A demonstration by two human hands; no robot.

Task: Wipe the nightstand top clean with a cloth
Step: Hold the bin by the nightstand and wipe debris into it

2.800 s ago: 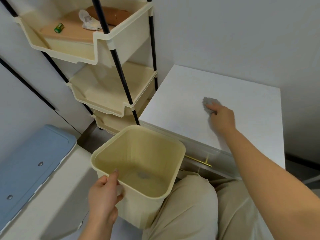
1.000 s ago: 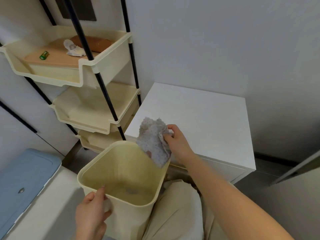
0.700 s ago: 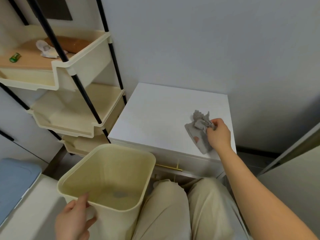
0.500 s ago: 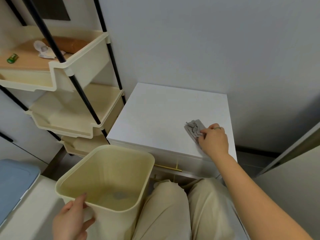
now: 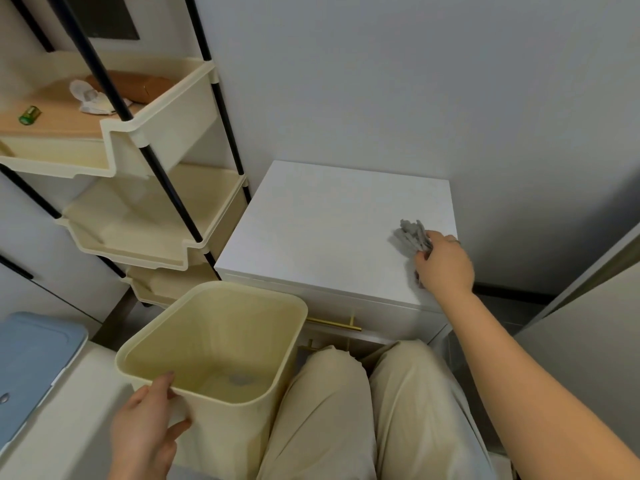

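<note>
We see the cloth (image 5: pixel 410 237) lying on the nightstand (image 5: pixel 322 233) close to its right edge, about halfway between front and back. The right hand (image 5: pixel 445 266) sits just in front of it. Its fingers are curled over the near part of the cloth and press it to the top, so the far part sticks out past the fingertips toward the back left. A ring shows on 1 finger.

The left hand (image 5: pixel 145 434) grips the near wall of the bin (image 5: pixel 221 341), thumb over the rim and fingers on the outside. The bin hangs in front of the nightstand's front left corner, above the person's knee.

0.5 s ago the cloth lay flatter and nearer the front right corner. We now find it farther back along the right edge and more bunched. 1.0 s ago it was held over the bin's rim. The left hand's hold on the bin looks the same throughout.

The cloth is grey and crumpled into ridged folds. The nightstand top is white, matte and nearly square, with a thin brass bar handle (image 5: pixel 334 324) on the drawer below. The bin is smooth cream plastic, squarish with rounded corners, with a grey spot on its floor. Left of the nightstand stands a rack (image 5: pixel 156 216) of 3 cream trays on black poles.
</note>
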